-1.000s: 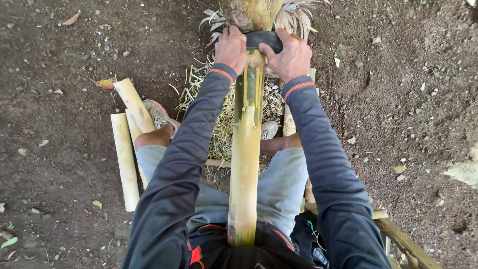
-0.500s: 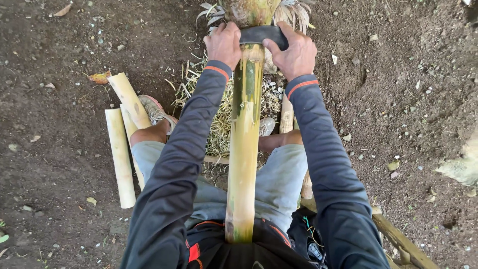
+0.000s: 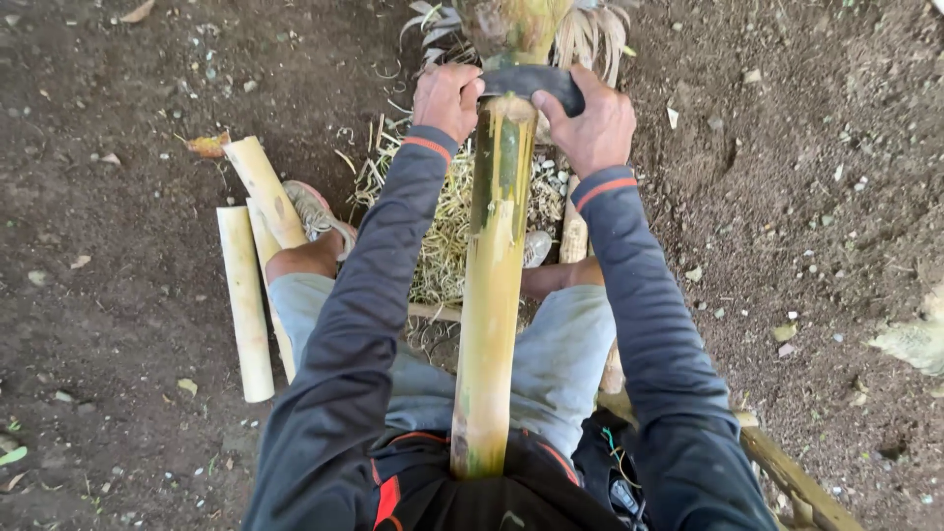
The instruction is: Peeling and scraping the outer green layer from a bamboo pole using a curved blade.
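A long yellow-green bamboo pole [image 3: 489, 295] runs from my lap straight away from me. Across its far end lies a dark curved scraping blade [image 3: 531, 84]. My left hand [image 3: 447, 98] grips the blade's left end and my right hand [image 3: 590, 123] grips its right end, one on each side of the pole. Both arms are stretched out in dark sleeves with orange cuff stripes. The pole's upper surface looks partly peeled, with green patches left near the blade.
Pale shavings [image 3: 442, 226] are heaped on the dirt under the pole between my legs. Cut bamboo lengths [image 3: 246, 295] lie to the left by my sandalled foot [image 3: 310, 211]. A leafy stump [image 3: 521, 25] stands past the blade. A wooden slat [image 3: 787, 472] runs lower right.
Both hands and the blade have stayed near the pole's far end, shifting only slightly. The view has tilted a little downward and to the left.
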